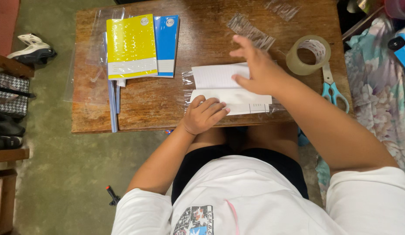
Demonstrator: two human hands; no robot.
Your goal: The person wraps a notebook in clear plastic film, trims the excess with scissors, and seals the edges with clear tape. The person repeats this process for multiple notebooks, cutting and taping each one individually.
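Note:
An open white notebook (217, 80) lies on a clear plastic cover sheet (187, 89) near the front edge of the small wooden table (159, 104). My left hand (204, 114), fingers curled, presses down on the notebook's near left corner. Over the notebook's right side my right hand (257, 67) hovers with fingers spread, holding nothing that I can see. A roll of clear tape (307, 54) stands to the right of that hand, and blue-handled scissors (331, 87) lie below the roll.
A yellow notebook (131, 45) lies over a blue notebook (167, 39) at the back left, on clear plastic sheets (87, 74) that overhang the table's left edge. Crumpled plastic strips (250, 30) lie at the back. A shoe (32, 48) and bags are on the floor left.

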